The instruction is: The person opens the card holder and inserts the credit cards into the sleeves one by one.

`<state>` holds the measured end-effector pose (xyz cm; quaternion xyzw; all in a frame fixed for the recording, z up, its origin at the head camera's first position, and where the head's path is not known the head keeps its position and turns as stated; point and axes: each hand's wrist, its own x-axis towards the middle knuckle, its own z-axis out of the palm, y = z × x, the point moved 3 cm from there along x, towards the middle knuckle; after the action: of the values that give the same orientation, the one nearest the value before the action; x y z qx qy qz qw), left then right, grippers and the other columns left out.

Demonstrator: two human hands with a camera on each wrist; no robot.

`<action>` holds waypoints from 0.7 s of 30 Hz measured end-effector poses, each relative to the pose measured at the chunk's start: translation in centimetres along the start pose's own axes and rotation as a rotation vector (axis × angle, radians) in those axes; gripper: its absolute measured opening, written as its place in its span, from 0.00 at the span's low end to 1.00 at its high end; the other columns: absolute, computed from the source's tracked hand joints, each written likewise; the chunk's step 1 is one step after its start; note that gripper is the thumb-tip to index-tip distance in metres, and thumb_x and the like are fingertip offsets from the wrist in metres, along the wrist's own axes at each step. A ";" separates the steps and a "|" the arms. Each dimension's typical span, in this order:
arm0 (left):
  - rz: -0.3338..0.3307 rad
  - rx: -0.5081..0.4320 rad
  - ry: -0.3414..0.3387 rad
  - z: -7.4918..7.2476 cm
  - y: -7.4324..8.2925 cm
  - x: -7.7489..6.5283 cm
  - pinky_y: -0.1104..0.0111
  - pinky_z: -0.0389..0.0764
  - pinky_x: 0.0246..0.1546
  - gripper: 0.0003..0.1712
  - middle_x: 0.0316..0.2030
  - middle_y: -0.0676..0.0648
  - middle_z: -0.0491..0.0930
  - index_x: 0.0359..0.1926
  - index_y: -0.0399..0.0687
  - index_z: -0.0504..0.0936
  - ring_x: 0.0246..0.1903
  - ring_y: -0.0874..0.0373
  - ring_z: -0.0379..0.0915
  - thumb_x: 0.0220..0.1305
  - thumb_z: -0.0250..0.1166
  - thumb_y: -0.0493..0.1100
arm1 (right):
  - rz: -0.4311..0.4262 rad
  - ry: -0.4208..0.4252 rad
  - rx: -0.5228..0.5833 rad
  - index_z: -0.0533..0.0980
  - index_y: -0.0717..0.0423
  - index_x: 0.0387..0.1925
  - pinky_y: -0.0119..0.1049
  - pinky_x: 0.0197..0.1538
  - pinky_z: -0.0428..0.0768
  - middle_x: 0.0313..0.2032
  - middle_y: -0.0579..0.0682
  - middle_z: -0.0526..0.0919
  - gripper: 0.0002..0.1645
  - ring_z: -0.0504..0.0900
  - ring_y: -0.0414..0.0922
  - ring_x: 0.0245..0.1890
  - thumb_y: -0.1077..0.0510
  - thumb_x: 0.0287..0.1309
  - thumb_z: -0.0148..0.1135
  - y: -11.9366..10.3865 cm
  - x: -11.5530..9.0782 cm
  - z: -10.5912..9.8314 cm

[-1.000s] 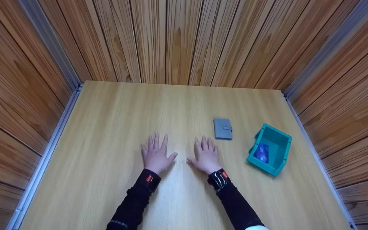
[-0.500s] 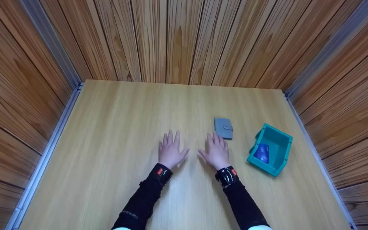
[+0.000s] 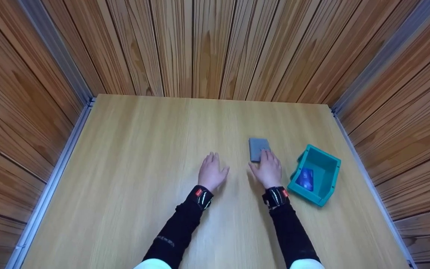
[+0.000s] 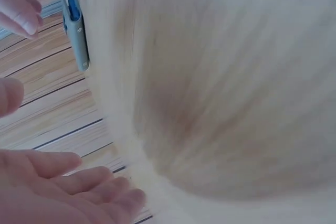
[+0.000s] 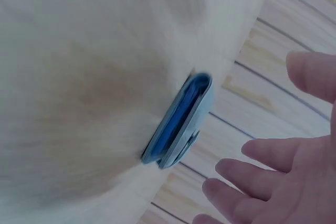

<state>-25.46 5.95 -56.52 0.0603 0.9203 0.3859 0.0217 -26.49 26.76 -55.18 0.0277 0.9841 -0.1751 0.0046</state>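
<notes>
Black cloth covers the forearm behind the left hand [image 3: 212, 172], which is held over the surface [image 3: 136, 149], fingers loosely extended, thumb spread, holding nothing; it seems only to wait. To its right, the grey wallet [image 3: 256, 147] lies flat. The right hand [image 3: 269, 170] extends over the wallet's near right corner, thumb wide of the slightly bent fingers; the right wrist view shows no grip on it. The step in hand looks like an approach; a grasp would call for lowering the hand and bringing thumb and fingers against opposite edges. Farthest right sits a teal bin [image 3: 304, 195] with a purple item [image 3: 305, 178] inside.
</notes>
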 end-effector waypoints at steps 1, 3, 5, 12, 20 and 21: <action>0.003 -0.013 -0.001 0.2 0.2 0.2 0.53 0.56 0.69 0.37 0.70 0.31 0.60 0.70 0.30 0.62 0.70 0.39 0.55 0.69 0.61 0.48 | 0.011 -0.001 0.010 0.55 0.69 0.72 0.57 0.71 0.49 0.71 0.70 0.56 0.47 0.53 0.64 0.72 0.43 0.66 0.59 0.2 0.2 -0.1; 0.010 -0.045 0.002 0.5 0.5 0.5 0.54 0.58 0.69 0.35 0.68 0.31 0.63 0.69 0.28 0.64 0.69 0.40 0.57 0.69 0.62 0.45 | 0.032 -0.004 0.026 0.55 0.70 0.72 0.56 0.71 0.50 0.70 0.70 0.57 0.46 0.54 0.64 0.71 0.44 0.66 0.58 0.5 0.6 -0.3; 0.007 -0.069 0.000 0.8 0.8 0.7 0.55 0.59 0.68 0.34 0.68 0.31 0.64 0.68 0.28 0.64 0.68 0.41 0.59 0.69 0.61 0.43 | 0.049 -0.003 0.031 0.55 0.71 0.71 0.56 0.71 0.52 0.70 0.71 0.58 0.45 0.56 0.64 0.71 0.45 0.67 0.58 0.8 1.0 -0.4; -0.009 -0.110 -0.002 2.3 1.8 1.5 0.56 0.62 0.67 0.30 0.64 0.32 0.69 0.67 0.28 0.66 0.66 0.42 0.64 0.69 0.60 0.40 | 0.112 -0.001 0.052 0.56 0.72 0.70 0.54 0.69 0.57 0.69 0.71 0.60 0.44 0.58 0.64 0.69 0.47 0.67 0.58 1.7 2.3 -0.1; -0.042 -0.161 0.003 3.0 2.6 2.2 0.56 0.64 0.65 0.28 0.62 0.32 0.71 0.66 0.29 0.68 0.64 0.42 0.66 0.70 0.58 0.39 | 0.185 -0.006 0.075 0.58 0.73 0.68 0.54 0.66 0.62 0.66 0.71 0.63 0.40 0.61 0.65 0.65 0.48 0.68 0.56 2.5 3.5 0.0; -0.047 -0.172 0.001 3.1 2.7 2.3 0.56 0.64 0.65 0.28 0.62 0.33 0.71 0.66 0.29 0.68 0.64 0.42 0.66 0.70 0.58 0.39 | 0.194 -0.009 0.076 0.59 0.73 0.68 0.54 0.65 0.63 0.65 0.71 0.64 0.40 0.62 0.65 0.65 0.48 0.68 0.55 2.6 3.6 -0.1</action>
<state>-27.24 10.29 -56.75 0.0362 0.8850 0.4629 0.0354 -29.96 29.39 -56.09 0.1224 0.9695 -0.2111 0.0249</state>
